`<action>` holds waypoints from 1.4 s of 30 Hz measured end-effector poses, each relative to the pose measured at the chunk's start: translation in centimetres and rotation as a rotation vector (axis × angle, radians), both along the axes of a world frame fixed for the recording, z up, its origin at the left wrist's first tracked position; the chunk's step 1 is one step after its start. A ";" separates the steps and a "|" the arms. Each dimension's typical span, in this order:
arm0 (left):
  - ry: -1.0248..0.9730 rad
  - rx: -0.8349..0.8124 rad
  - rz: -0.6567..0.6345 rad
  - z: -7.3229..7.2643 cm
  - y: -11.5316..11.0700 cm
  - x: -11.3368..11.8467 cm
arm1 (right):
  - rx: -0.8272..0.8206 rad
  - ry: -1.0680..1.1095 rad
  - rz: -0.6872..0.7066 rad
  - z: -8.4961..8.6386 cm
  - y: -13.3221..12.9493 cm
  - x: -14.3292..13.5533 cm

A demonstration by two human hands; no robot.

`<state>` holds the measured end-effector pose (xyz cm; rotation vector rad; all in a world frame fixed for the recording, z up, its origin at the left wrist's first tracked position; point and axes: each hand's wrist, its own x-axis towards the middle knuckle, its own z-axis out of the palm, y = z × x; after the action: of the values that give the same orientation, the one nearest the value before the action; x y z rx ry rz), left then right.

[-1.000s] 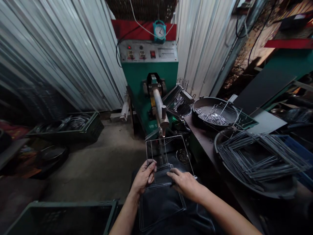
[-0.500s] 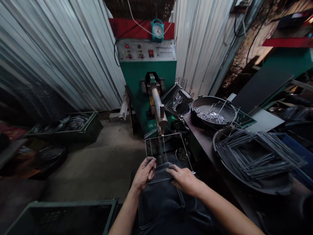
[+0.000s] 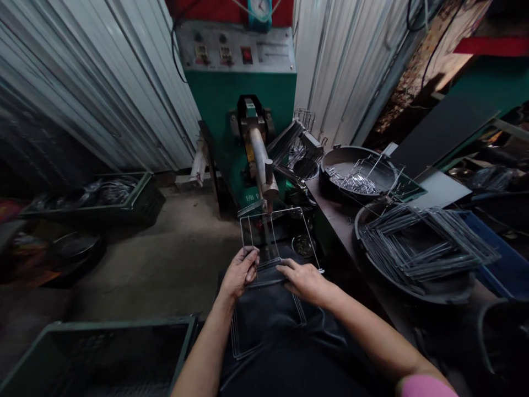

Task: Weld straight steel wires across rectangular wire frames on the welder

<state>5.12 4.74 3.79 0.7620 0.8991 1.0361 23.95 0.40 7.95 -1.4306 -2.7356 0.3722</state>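
Observation:
My left hand (image 3: 242, 271) is closed on the left side of a rectangular wire frame (image 3: 274, 234), its thumb and fingers pinched round the wire. My right hand (image 3: 305, 281) grips the near part of the same frame, fingers bent over the wires. The frame's far edge lies at the tip of the arm (image 3: 259, 154) of a green spot-welding machine (image 3: 202, 105). More wire frames (image 3: 236, 339) rest on the dark apron (image 3: 273, 342) over my lap, below both hands. What lies under my right fingers is partly hidden.
At right, a round pan (image 3: 359, 160) holds small wire pieces, and a nearer pan (image 3: 382, 284) holds stacked wire frames. Green crates stand at left (image 3: 142, 201) and front left (image 3: 124, 325). A corrugated metal wall (image 3: 124, 82) rises behind.
The view has tilted down, so the machine and pans sit higher in the picture. Both hands keep their hold on the wire frame, which stays at the machine's tip. A red panel light is no longer lit.

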 end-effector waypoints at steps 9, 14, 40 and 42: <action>-0.022 -0.025 -0.011 0.3 0.0 -0.1 | 0.010 0.079 -0.029 -0.6 -0.2 0.3; -0.026 -0.031 -0.006 0.4 0.0 -0.1 | -0.005 0.140 -0.014 -1.0 -0.4 0.7; 0.052 -0.003 0.004 0.4 0.1 -0.1 | -0.736 1.489 -0.738 -1.0 1.8 0.9; 0.066 0.003 0.001 0.7 0.0 -0.2 | -0.807 1.581 -0.760 -0.6 1.0 1.6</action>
<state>4.94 4.73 4.47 0.8020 0.9552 1.0183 25.60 1.42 7.32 -1.1491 -0.7301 1.6456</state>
